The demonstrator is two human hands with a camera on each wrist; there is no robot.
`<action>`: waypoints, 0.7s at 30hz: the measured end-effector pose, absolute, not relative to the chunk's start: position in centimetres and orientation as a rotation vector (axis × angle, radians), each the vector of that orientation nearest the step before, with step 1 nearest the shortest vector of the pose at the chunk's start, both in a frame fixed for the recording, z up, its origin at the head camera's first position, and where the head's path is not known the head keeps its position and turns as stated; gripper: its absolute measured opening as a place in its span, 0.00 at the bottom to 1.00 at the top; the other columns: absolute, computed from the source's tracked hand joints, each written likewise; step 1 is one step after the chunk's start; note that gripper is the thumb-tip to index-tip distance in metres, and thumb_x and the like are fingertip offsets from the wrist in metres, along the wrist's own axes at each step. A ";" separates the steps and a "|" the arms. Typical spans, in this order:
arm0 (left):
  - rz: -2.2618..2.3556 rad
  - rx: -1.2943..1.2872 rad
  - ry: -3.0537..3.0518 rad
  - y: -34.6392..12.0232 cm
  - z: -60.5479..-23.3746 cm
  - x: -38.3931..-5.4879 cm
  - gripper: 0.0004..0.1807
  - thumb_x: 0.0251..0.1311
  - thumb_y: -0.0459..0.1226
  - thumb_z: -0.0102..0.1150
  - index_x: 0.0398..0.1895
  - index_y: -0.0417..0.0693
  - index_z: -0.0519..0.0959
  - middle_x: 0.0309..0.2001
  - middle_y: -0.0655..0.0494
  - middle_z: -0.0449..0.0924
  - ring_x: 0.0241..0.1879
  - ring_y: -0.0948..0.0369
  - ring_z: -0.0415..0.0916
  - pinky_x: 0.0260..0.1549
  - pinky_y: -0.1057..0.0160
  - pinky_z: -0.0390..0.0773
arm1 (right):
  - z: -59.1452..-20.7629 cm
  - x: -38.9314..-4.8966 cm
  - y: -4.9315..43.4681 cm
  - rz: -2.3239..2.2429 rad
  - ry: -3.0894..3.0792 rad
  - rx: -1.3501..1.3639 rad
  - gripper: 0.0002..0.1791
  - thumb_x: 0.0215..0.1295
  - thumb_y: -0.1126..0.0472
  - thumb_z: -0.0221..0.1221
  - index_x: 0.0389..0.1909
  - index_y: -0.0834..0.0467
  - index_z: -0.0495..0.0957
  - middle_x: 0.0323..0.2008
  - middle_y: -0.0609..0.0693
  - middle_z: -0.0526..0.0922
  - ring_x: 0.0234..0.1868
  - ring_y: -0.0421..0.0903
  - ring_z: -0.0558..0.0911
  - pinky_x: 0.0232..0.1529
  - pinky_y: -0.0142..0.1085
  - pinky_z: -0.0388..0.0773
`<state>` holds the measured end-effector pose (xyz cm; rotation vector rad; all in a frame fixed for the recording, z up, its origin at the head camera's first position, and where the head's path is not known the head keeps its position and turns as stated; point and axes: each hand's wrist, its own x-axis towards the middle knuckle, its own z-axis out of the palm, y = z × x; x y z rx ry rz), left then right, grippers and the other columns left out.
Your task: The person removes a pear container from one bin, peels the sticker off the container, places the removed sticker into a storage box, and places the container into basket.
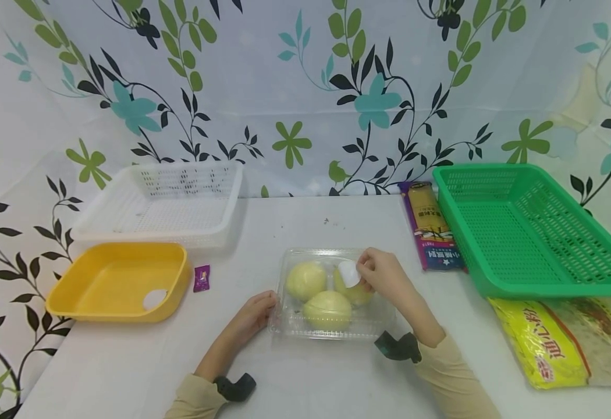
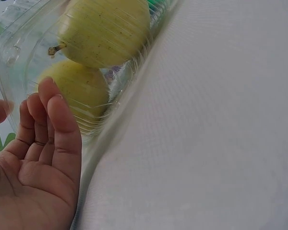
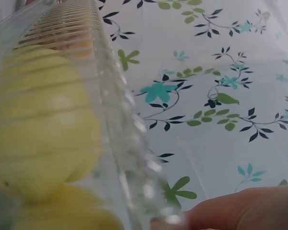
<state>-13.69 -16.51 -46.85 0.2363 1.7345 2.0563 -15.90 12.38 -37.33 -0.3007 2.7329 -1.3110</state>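
Observation:
A clear plastic clamshell box (image 1: pixel 331 335), its lid down, holds three yellow-green pears (image 1: pixel 328 310). On the upper right of the lid is a white round sticker (image 1: pixel 348 273), and my right hand (image 1: pixel 389 279) pinches its right edge between thumb and fingertips. My left hand (image 1: pixel 253 317) rests against the box's left side. In the left wrist view, the fingers of my left hand (image 2: pixel 43 143) are fairly straight beside the box wall, with the thumb at its corner. Only part of my right hand (image 3: pixel 240 211) shows in the right wrist view, right at the ridged box edge.
On the left stand a white basket (image 1: pixel 216 233) and a yellow basin (image 1: pixel 112 314) with a white round piece (image 1: pixel 155 299) inside. A purple packet (image 1: pixel 202 278) lies beside it. On the right are a pasta pack (image 1: pixel 431 227), a green basket (image 1: pixel 483 273) and a yellow food bag (image 1: pixel 546 349).

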 end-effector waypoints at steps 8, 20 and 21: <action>2.061 0.283 1.732 -16.5 -46.9 -13.6 0.11 0.64 0.35 0.39 0.25 0.47 0.68 0.26 0.57 0.69 0.27 0.64 0.70 0.28 0.67 0.73 | -37.1 -15.9 12.8 -1.376 2.707 -0.276 0.05 0.61 0.66 0.51 0.34 0.65 0.71 0.18 0.51 0.74 0.18 0.44 0.74 0.21 0.34 0.74; 2.051 0.337 1.733 -16.8 -47.0 -13.5 0.11 0.66 0.35 0.38 0.26 0.47 0.69 0.28 0.57 0.70 0.29 0.65 0.71 0.30 0.67 0.73 | -37.1 -16.3 13.5 -1.495 2.661 -0.266 0.05 0.62 0.66 0.51 0.36 0.65 0.70 0.19 0.51 0.75 0.19 0.45 0.75 0.23 0.36 0.75; 2.054 0.335 1.735 -16.8 -47.0 -13.5 0.11 0.66 0.35 0.38 0.27 0.47 0.69 0.28 0.57 0.70 0.29 0.64 0.71 0.30 0.67 0.73 | -37.0 -16.2 13.4 -1.509 2.648 -0.272 0.05 0.62 0.66 0.51 0.35 0.65 0.70 0.19 0.51 0.75 0.19 0.45 0.75 0.23 0.36 0.75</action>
